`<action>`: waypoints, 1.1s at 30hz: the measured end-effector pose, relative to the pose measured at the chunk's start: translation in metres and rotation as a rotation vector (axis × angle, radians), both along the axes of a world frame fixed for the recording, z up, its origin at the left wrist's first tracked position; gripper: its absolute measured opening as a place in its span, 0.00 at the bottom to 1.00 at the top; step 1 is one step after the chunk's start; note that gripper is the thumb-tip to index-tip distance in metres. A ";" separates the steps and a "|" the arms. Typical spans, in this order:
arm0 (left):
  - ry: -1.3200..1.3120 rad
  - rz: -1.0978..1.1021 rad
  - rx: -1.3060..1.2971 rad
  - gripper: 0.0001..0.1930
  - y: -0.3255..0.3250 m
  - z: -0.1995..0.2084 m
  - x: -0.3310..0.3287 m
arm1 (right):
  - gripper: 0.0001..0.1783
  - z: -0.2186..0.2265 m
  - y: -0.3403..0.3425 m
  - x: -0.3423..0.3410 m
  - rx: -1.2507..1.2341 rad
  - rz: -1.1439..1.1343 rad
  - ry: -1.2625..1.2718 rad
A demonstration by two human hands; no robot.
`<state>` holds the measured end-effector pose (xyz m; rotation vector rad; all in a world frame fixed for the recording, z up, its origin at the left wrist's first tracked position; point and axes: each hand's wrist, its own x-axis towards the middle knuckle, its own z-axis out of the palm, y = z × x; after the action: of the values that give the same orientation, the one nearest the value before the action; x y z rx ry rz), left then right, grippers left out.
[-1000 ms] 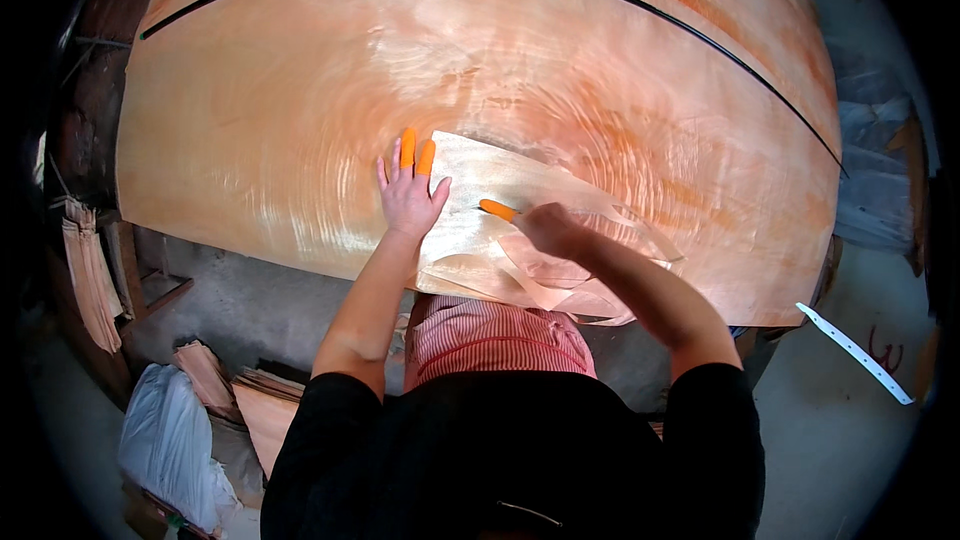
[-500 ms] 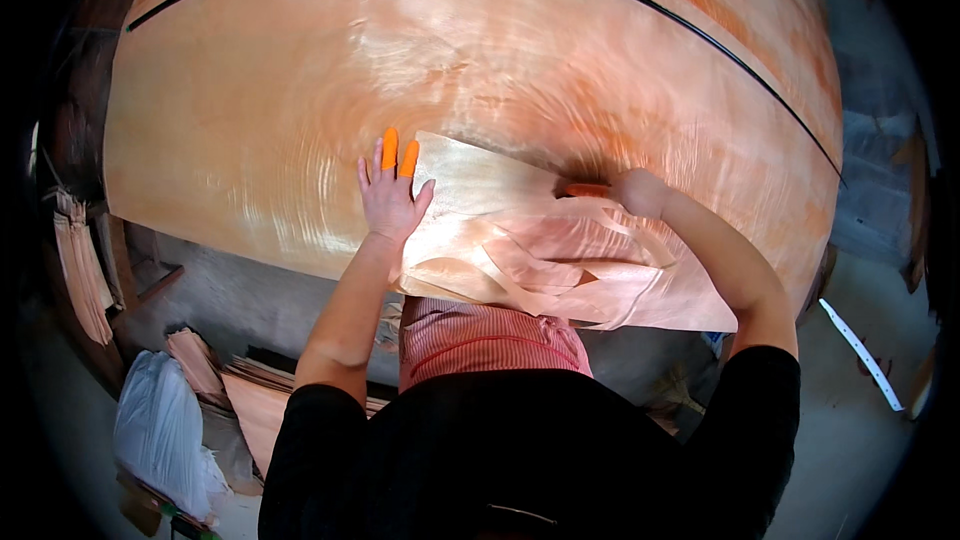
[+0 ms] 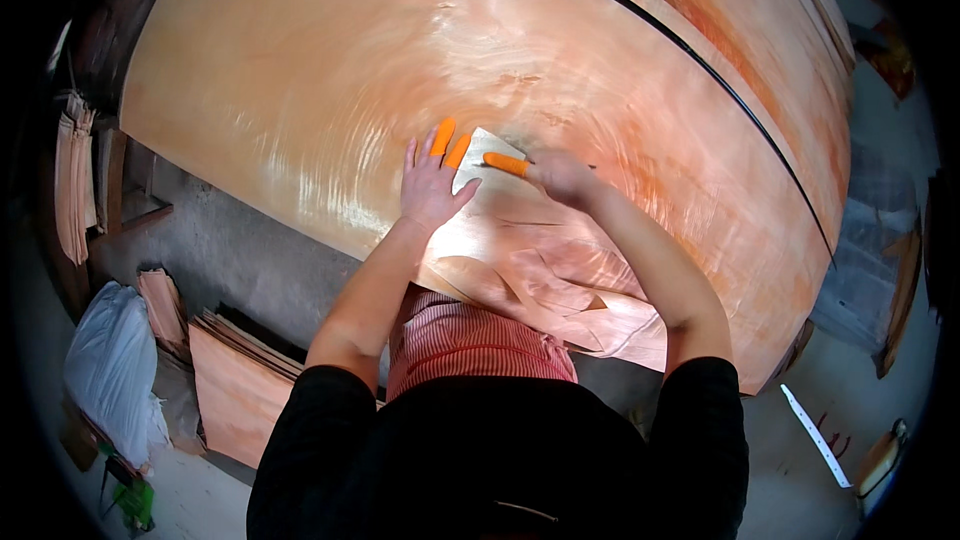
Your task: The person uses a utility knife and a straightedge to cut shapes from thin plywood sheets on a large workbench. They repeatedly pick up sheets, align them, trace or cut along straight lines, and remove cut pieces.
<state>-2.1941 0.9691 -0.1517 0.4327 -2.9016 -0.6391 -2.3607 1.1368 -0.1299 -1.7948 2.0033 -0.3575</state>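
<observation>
My left hand (image 3: 432, 192) lies flat with fingers spread on a large sheet of wood veneer (image 3: 270, 110). Orange finger cots cover two of its fingers. Its thumb touches the edge of a smaller, paler veneer piece (image 3: 487, 208), which lies on top, with several loose cut strips (image 3: 560, 285) nearer my body. My right hand (image 3: 560, 177) is closed over the far end of this piece, its orange-covered index finger stretched to the left. A small dark tip shows behind that hand, but what it grips is hidden.
A long thin black strip (image 3: 690, 35) crosses the veneer at the far side. Stacked veneer sheets (image 3: 240, 385) and a white plastic bag (image 3: 112, 365) stand lower left. A white perforated strip (image 3: 815, 435) is on the floor at the right.
My right hand has moved left, closer to my left hand, along the smaller piece. The left hand remains flat on the veneer. The whole view has turned a little.
</observation>
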 end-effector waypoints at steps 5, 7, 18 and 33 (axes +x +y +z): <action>0.031 0.031 0.031 0.32 -0.001 -0.002 0.000 | 0.05 0.008 -0.021 -0.003 0.061 0.048 0.124; 0.017 0.034 0.033 0.32 -0.002 0.001 0.000 | 0.04 0.009 -0.023 -0.003 0.071 0.053 0.135; -0.009 -0.011 -0.013 0.27 -0.002 -0.001 0.001 | 0.09 0.018 -0.007 -0.011 0.137 -0.034 0.109; 0.075 -0.152 -0.187 0.24 0.011 0.010 0.001 | 0.18 0.025 0.072 0.037 0.246 -0.519 0.145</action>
<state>-2.1934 0.9806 -0.1414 0.1625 -2.9060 -0.3877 -2.3234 1.2090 -0.1053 -1.1683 2.4802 -0.1226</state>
